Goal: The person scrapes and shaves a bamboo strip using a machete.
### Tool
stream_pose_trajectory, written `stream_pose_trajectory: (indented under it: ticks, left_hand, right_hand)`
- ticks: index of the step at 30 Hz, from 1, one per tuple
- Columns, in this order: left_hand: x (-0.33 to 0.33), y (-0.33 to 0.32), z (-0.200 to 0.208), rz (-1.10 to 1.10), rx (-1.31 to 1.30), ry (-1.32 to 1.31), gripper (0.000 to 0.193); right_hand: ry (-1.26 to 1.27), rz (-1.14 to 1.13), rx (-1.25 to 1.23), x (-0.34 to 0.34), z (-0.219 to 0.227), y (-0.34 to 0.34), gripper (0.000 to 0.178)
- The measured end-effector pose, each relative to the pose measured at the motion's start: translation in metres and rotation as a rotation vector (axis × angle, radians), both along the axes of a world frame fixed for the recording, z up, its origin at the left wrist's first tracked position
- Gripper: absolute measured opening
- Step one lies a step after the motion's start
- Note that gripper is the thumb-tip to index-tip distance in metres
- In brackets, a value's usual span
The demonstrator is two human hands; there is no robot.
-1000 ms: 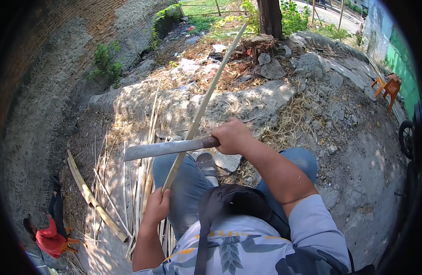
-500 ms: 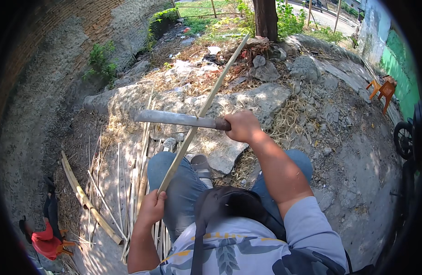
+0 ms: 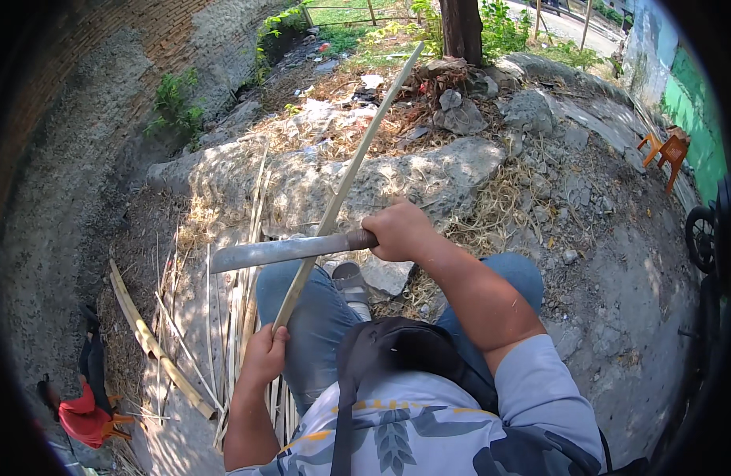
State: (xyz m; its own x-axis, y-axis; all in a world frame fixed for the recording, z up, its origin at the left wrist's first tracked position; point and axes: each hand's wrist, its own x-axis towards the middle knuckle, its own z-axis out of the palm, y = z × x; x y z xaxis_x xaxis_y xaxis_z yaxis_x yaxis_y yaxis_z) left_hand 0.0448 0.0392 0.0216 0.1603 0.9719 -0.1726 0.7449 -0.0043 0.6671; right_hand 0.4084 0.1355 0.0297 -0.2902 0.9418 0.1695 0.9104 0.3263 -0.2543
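Pale strip (image 3: 342, 190) clamped in left hand (image 3: 263, 355), machete (image 3: 274, 252) crossing it, handle (image 3: 360, 239) clenched in right hand (image 3: 401, 230)

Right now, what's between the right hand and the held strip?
Head view: the brown handle, gripped by the right hand, then the base of the machete blade, crossing the strip.

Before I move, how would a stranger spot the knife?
Start at the blue jeans below centre. Just above, the right hand holds the knife across a pale strip. Its broad grey blade and brown handle set it apart from that narrow strip.
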Motion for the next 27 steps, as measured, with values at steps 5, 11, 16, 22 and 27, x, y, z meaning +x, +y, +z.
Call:
stream_pose_trajectory:
  ticks: [5,11,16,22,27]
  left_hand:
    - [-0.004,0.000,-0.004,-0.014,0.025,0.025,0.033]
    - [-0.005,-0.005,-0.002,-0.004,0.005,0.038,0.033]
    - [-0.002,-0.003,0.000,-0.009,0.014,-0.011,0.032]
    - [0.003,-0.001,0.004,-0.002,-0.026,-0.034,0.032]
    - [-0.001,-0.002,-0.001,0.007,0.001,-0.018,0.033]
  right_hand:
    - [-0.085,0.252,0.048,-0.030,0.001,-0.009,0.017]
    - [-0.017,0.031,0.102,0.008,-0.006,0.009,0.015]
    - [0.364,-0.554,-0.056,0.070,-0.015,0.024,0.025]
    - [0.438,-0.571,-0.066,0.072,-0.022,0.026,0.027]
    - [0.193,-0.196,-0.040,0.024,-0.008,0.014,0.022]
